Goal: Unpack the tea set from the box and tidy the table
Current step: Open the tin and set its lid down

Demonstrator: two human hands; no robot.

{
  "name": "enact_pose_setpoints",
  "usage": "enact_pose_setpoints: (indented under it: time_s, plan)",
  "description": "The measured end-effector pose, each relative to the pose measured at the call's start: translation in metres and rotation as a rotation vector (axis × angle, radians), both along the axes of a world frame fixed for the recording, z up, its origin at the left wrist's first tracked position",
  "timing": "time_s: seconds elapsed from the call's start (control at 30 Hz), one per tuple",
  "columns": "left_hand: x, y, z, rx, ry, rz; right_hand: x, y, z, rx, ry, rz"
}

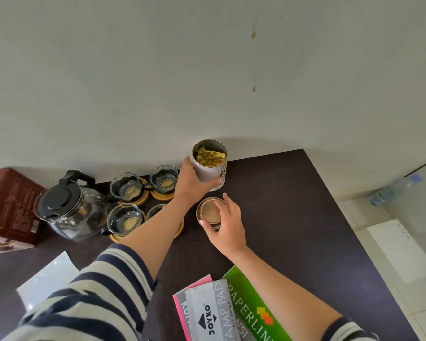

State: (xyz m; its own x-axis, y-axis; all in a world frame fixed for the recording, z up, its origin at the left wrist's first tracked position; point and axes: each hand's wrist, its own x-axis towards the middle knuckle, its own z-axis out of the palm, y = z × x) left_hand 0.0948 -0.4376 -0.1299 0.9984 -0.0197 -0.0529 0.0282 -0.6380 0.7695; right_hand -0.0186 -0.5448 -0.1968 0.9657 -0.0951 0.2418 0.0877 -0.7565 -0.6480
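Note:
A white tea canister [213,168] stands uncapped near the wall, a gold foil pouch [210,156] inside it. My left hand [192,180] grips its side. My right hand [225,221] holds the canister's round lid [209,211] just above the dark table [293,217], in front of the canister. To the left stand a glass teapot [70,207] with a black lid and several glass cups [126,187] on wooden coasters [143,200]; my left forearm hides part of one cup.
A brown box [8,207] sits at the far left by the wall. A white sheet [49,279] lies near the front left. Stationery packs [214,313] and a green folder [253,306] lie at the front. The floor right of the table holds a plastic bottle [393,190].

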Motion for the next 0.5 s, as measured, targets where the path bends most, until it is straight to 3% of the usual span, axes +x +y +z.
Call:
enact_pose_setpoints:
  time_s: [0.17, 0.5]
  plan:
    - [-0.010, -0.007, -0.001, 0.079, 0.048, 0.012, 0.000, -0.010, 0.000, 0.006, 0.016, -0.036]
    - [-0.092, 0.057, 0.034, 0.059, -0.158, 0.158, -0.035, 0.033, 0.043, 0.077, -0.007, 0.061]
